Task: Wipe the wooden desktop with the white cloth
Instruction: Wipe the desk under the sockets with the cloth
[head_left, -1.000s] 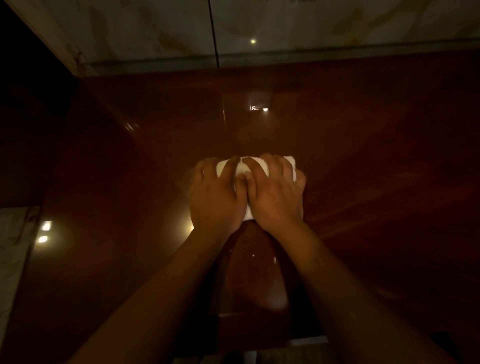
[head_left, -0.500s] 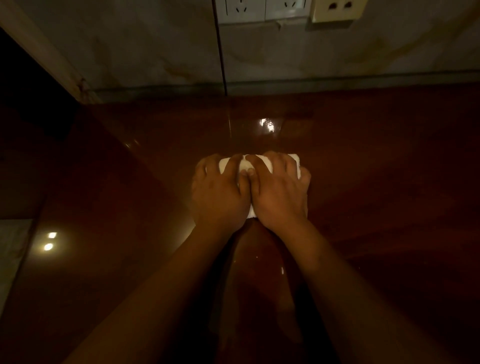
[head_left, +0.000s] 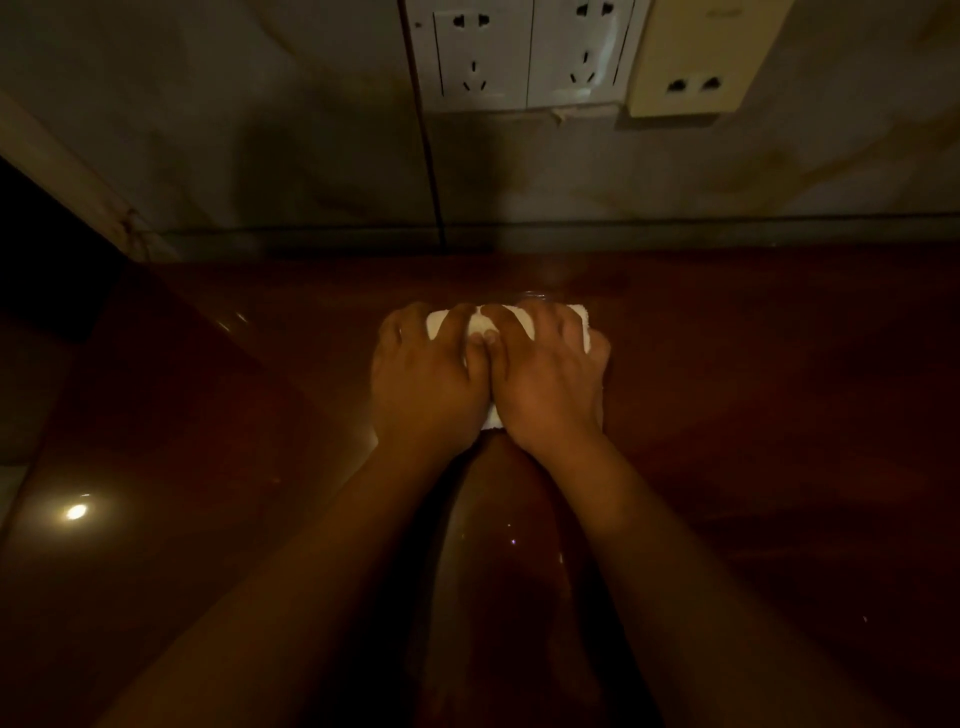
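- Pressing flat: left hand (head_left: 426, 379) and right hand (head_left: 545, 384) lie side by side, thumbs touching, palms down on the white cloth (head_left: 480, 326).
- Fingers spread and extended over the cloth, not curled around it; neither hand grips anything.
- Cloth folded into a small pad, mostly hidden under the hands; white shows between the fingers, at the far right corner, and in a strip between the wrists.
- Cloth sits on the wooden desktop (head_left: 753, 395), toward its far edge, near the wall (head_left: 260, 130).
- Desktop is dark reddish and glossy; a bright light reflection (head_left: 76, 512) shows at lower left.
- On the wall above: two white power sockets (head_left: 524, 52), a cream socket plate (head_left: 696, 57) just to their right.
- Lighting dim; both forearms bare.
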